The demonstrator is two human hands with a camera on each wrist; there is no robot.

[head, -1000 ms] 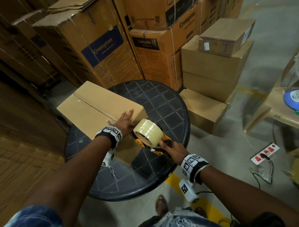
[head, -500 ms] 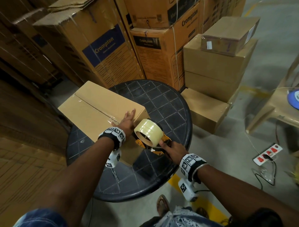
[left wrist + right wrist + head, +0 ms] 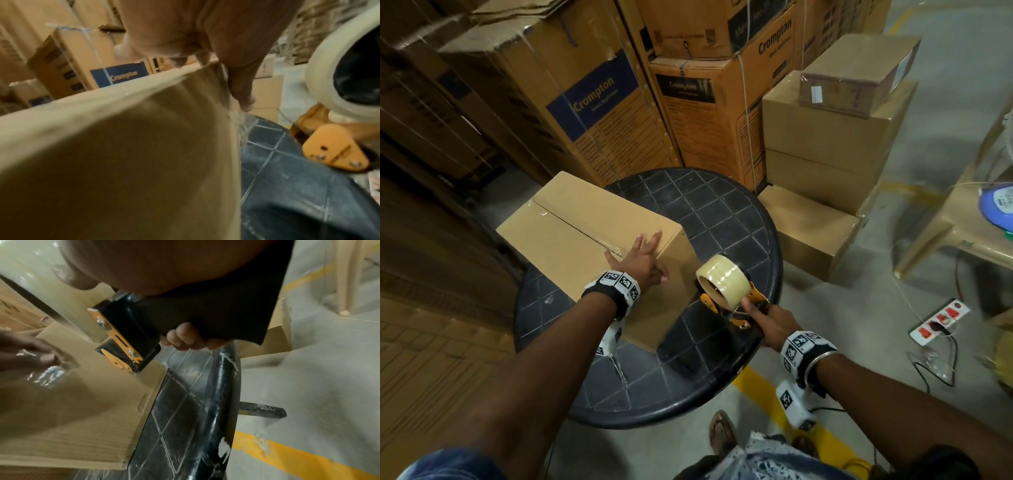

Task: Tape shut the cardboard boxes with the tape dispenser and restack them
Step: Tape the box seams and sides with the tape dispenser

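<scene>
Box (image 3: 571,236) sits on round black counter (image 3: 726,222), left side, top seam taped. Left hand (image 3: 640,258) lies flat on its near top edge, fingers straight and spread. Right hand (image 3: 770,323) grips dispenser (image 3: 726,291) handle, fingers curled round it, just right of box.

Cardboard box (image 3: 585,236) on black table (image 3: 726,219)

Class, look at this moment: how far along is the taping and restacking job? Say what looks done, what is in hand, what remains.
Done: clear tape already runs along the top seam of the cardboard box on the round table. In hand: the left hand presses flat on the box's near end, while the right hand grips the tape dispenser just off that end. Left: the box is not yet restacked on the stacked boxes beside the table.
</scene>
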